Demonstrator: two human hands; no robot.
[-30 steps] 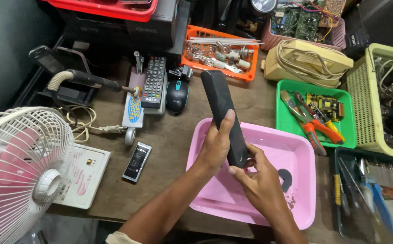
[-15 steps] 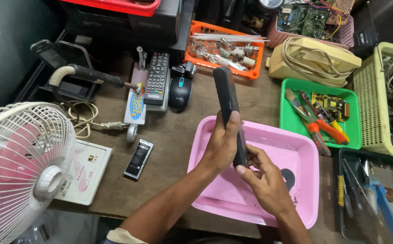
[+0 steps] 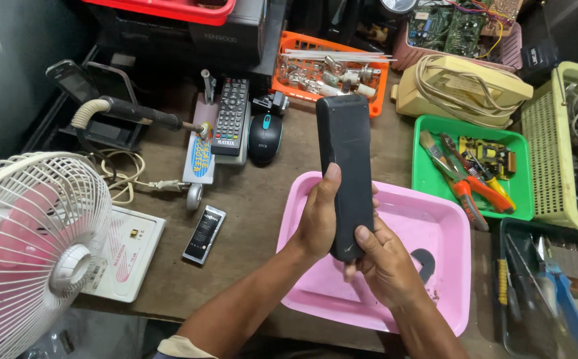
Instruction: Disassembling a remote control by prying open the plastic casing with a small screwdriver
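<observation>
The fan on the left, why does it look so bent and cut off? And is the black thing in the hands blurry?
Head view: the white fan bulges from edge distortion and the frame cuts it off; the black remote in the left hand and right hand looks sharp, evenly lit, without glare.

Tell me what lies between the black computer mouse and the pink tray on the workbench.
In the head view, only bare brown bench top lies between the computer mouse and the pink tray; the black remote in both hands is held above the tray.
</observation>
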